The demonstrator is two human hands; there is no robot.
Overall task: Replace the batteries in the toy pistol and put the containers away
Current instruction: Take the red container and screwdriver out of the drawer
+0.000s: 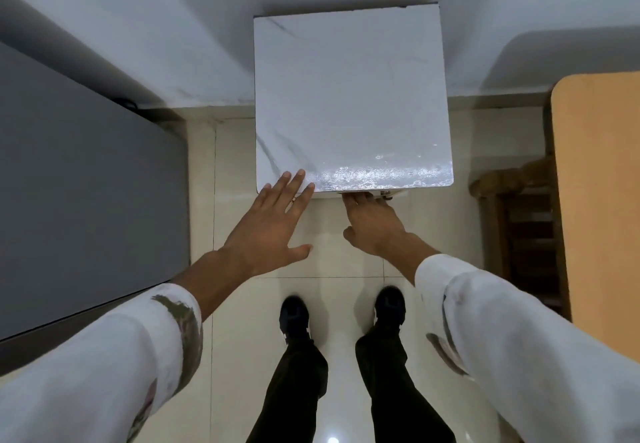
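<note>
Both hands reached toward the near edge of a small white marble-patterned cabinet top, the surface (349,96) at the centre of the frame. The left hand (268,220) lay spread flat, fingers apart, its fingertips (300,176) resting on the lower-left corner of that surface and holding nothing. The right hand (372,224) went under the front lip just right of centre; its fingers were hidden below the edge, so whether they gripped a drawer front or handle could not be told. A small metal fitting (387,194) showed just beside them.

No toy pistol, batteries or containers were in view; they may have been inside the unit, but nothing showed that.

Judging from this, a pull on whatever sat under the lip could have jerked or tipped the light-looking unit if the left hand failed to brace it, and fingers could have been pinched under the overhang.

Room was tight: a grey panel (86,182) filled the left of the frame, an orange tabletop (599,182) the right, with a wooden chair (519,220) below it. Open tiled floor (346,262) lay only between the surface and the person's dark shoes (294,311).
</note>
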